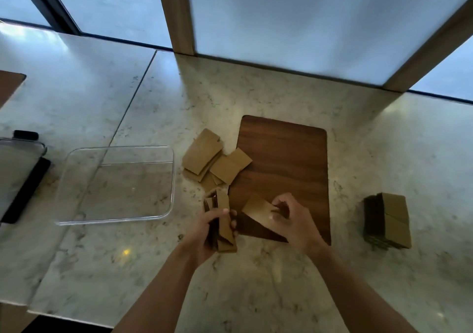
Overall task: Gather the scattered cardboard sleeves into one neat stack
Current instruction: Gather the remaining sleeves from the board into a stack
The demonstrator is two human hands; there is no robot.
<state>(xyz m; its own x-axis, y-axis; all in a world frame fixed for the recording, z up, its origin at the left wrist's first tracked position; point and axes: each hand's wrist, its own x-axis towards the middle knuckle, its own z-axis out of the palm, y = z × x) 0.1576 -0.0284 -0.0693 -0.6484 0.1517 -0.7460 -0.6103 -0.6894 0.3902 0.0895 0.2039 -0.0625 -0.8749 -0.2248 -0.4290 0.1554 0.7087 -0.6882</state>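
Note:
My left hand [204, 232] grips a bundle of brown cardboard sleeves [224, 224] held on edge just left of the wooden board [289, 158]. My right hand [291, 220] pinches a single flat sleeve [257, 211] over the board's near left corner, close to the bundle. Several loose sleeves [213, 161] lie overlapping in a pile at the board's left edge, partly on the marble counter. A separate stack of sleeves [389, 220] stands on the counter to the right.
A clear plastic container [120, 153] stands open on the counter [256, 92] to the left. Its lid and a dark flat object [20, 186] lie at the far left edge. Frosted panels and wooden posts [176, 12] rise behind the counter.

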